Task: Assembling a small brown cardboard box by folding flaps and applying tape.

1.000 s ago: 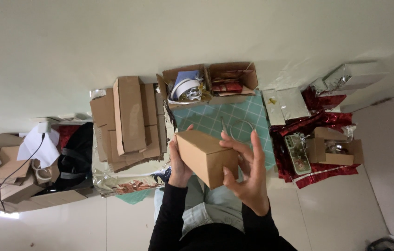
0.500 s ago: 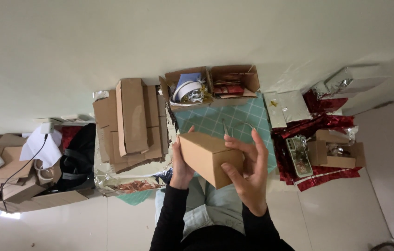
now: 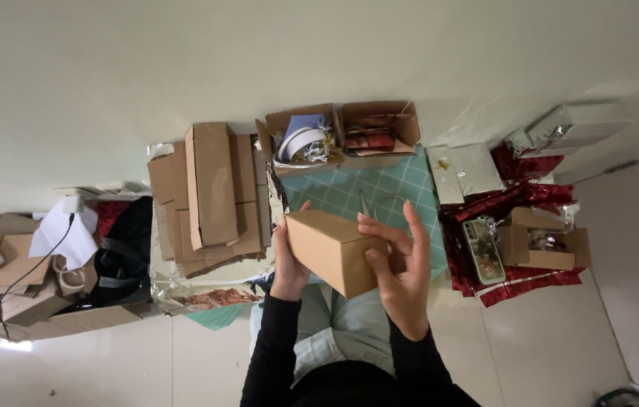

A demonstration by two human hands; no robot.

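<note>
I hold a closed brown cardboard box (image 3: 332, 247) above my lap with both hands. My left hand (image 3: 288, 258) grips its left end from behind, thumb toward the top edge. My right hand (image 3: 398, 268) presses on the box's right side with fingers spread over the top corner. The box tilts, its right end lower. Under it lies a green grid cutting mat (image 3: 376, 197) with scissors (image 3: 381, 205) on it.
A stack of flattened cardboard boxes (image 3: 212, 194) lies to the left. Two open cartons (image 3: 338, 136) with tape rolls and red items stand beyond the mat. Red foil wrap (image 3: 511, 218), silver wrapped parcels (image 3: 568, 130) and a small open box (image 3: 538, 241) are on the right; a black bag (image 3: 127, 249) on the left.
The box has turned slightly and settled lower in my hands; my right hand's fingers have shifted over its right end. The view moved a little.
</note>
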